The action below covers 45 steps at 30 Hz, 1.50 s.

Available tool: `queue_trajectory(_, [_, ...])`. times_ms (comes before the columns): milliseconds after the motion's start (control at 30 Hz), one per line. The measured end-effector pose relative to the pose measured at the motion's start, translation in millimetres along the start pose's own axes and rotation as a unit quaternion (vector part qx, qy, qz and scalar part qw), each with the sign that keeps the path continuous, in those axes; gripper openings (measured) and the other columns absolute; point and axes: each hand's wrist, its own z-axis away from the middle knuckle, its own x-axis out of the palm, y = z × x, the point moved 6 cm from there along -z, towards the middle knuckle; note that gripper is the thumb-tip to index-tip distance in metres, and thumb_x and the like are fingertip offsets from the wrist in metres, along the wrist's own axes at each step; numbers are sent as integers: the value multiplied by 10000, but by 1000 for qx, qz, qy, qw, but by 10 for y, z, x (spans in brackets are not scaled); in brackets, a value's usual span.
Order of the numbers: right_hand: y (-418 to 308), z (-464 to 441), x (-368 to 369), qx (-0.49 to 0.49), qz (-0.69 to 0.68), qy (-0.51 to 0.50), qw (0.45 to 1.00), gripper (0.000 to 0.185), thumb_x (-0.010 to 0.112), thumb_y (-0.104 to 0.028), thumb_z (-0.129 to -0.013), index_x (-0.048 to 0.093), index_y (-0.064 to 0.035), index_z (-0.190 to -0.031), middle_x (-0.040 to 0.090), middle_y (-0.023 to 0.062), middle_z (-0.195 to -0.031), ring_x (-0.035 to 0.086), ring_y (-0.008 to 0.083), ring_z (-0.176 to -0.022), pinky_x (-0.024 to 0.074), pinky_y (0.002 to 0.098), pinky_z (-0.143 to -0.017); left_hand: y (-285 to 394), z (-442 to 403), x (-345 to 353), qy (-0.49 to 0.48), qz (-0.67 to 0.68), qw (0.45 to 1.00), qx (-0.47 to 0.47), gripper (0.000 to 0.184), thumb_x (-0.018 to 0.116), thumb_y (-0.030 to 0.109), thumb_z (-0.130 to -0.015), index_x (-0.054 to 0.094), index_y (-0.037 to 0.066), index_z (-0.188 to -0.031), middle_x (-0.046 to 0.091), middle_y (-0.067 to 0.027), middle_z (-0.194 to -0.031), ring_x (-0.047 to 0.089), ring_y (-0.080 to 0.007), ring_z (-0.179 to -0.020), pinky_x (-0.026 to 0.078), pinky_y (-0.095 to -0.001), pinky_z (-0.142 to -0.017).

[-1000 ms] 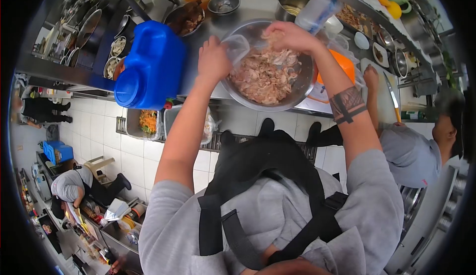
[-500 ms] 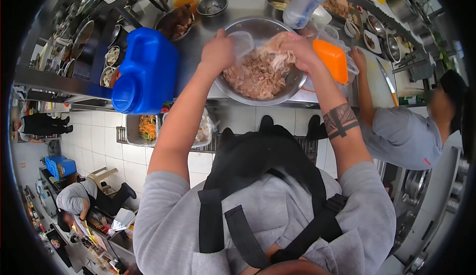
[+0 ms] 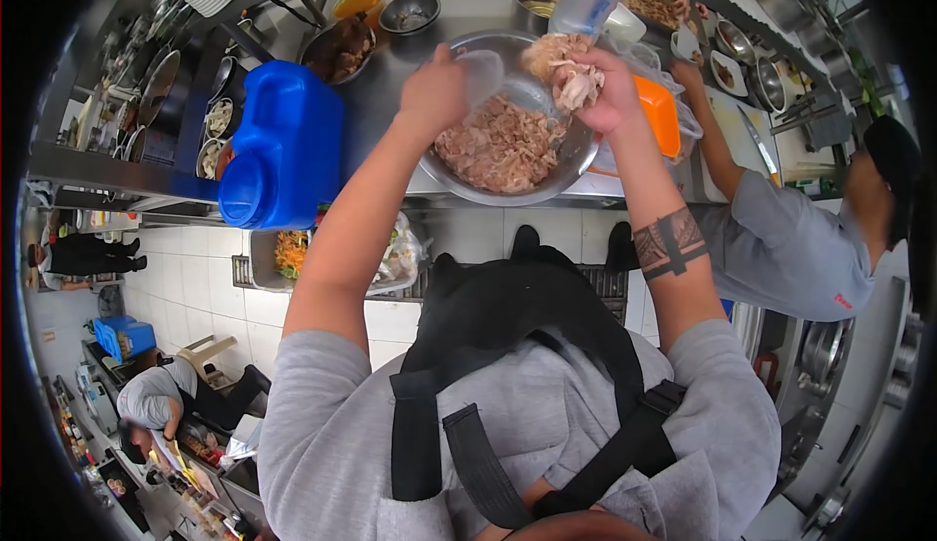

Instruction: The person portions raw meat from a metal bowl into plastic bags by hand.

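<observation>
A wide steel mixing bowl [image 3: 461, 176] stands on the counter in front of me, with shredded meat [image 3: 503, 146] heaped in its near part. Over the bowl's left side, my left hand [image 3: 432, 92] is closed on a translucent plastic container [image 3: 481, 75], tilted over the bowl. My right hand [image 3: 615, 97] grips a clump of shredded meat [image 3: 578, 80], raised above the bowl's right rim. Just right of that hand lies an orange plastic container [image 3: 657, 117].
A blue jug [image 3: 283, 141] stands left of the bowl. Behind are small steel bowls [image 3: 410, 14] and a clear plastic bag [image 3: 590, 2]. On the right, a co-worker [image 3: 795, 239] reaches toward a cutting board with a knife [image 3: 758, 141]. Vegetable scraps fill a bin [image 3: 262, 263] below.
My right hand has lifted its clump of meat up and slightly right, away from the heap. My left hand keeps the container over the bowl. The co-worker's hand has moved farther back.
</observation>
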Motion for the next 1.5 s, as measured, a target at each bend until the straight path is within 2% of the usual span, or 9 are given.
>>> queue_trajectory(133, [83, -200, -189, 27, 37, 79, 996, 262, 670, -103, -870, 633, -31, -1119, 682, 124, -1049, 682, 238, -877, 584, 380, -799, 111, -149, 218, 97, 89, 979, 158, 494, 762, 131, -693, 714, 101, -1184, 683, -197, -1128, 660, -395, -1032, 551, -474, -893])
queue_trajectory(300, [505, -422, -197, 142, 27, -4, 990, 419, 521, -123, -889, 590, 77, -1250, 649, 207, -1284, 617, 342, -1204, 487, 510, -1049, 280, -114, 381, -20, 166, 986, 25, 407, 779, 211, -685, 757, 62, -1063, 738, -147, -999, 593, -412, -1104, 485, -476, -998])
queue_trajectory(433, [729, -512, -362, 208, 213, -58, 953, 412, 528, -57, -861, 605, 25, -1257, 677, 160, -1149, 673, 282, -1017, 583, 420, -801, 497, 18, 638, -78, 39, 994, 65, 505, 831, 233, -656, 731, 22, -1105, 717, -205, -1049, 541, -450, -1167, 486, -473, -1013])
queue_trajectory(600, [490, -667, -95, -14, 668, 43, 743, 401, 519, 33, -905, 574, -12, -1300, 676, 141, -1131, 681, 205, -974, 585, 333, -774, 390, -42, 408, 37, 295, 954, -36, 480, 787, 119, -697, 662, -25, -1138, 653, -315, -1124, 579, -472, -1152, 511, -464, -992])
queue_trajectory(700, [290, -426, 315, -79, 389, 146, 906, 364, 551, 8, -938, 574, 6, -1301, 683, 148, -1133, 696, 222, -988, 588, 329, -850, 292, -63, 321, 85, 403, 903, -121, 458, 749, 67, -708, 631, -38, -1138, 567, -357, -1244, 581, -479, -1156, 509, -478, -995])
queue_trajectory(933, [101, -313, -52, -226, 366, 134, 893, 274, 533, 64, -890, 648, 23, -1135, 706, 142, -1052, 703, 225, -906, 594, 325, -792, 54, -75, -26, 29, 274, 957, -85, 635, 817, 186, -621, 677, -32, -1201, 627, -282, -1237, 632, -374, -1147, 527, -453, -946])
queue_trajectory(1100, [681, -152, -309, 17, 740, 112, 663, 462, 728, -183, -748, 688, -34, -1183, 707, 189, -958, 705, 321, -894, 556, 382, -819, -21, -153, -158, 92, 218, 972, 17, 651, 799, 118, -666, 656, 17, -1292, 604, -223, -1269, 586, -368, -1208, 473, -392, -1044])
queue_trajectory(1300, [1120, -630, -827, -22, 908, 14, 419, 410, 762, -196, -706, 710, -62, -1090, 716, 216, -937, 694, 381, -863, 559, 449, -789, -25, -160, -494, 54, 198, 979, 6, 627, 622, -34, -707, 640, 29, -1330, 588, -193, -1316, 588, -359, -1221, 475, -376, -1036])
queue_trajectory(1500, [355, -181, -13, 10, 724, 67, 686, 259, 757, -83, -733, 664, -17, -966, 710, 108, -829, 703, 228, -750, 558, 371, -637, -177, -195, -389, 29, 175, 983, 43, 633, 580, -80, -706, 670, 80, -1312, 601, -181, -1288, 611, -360, -1182, 488, -372, -1017])
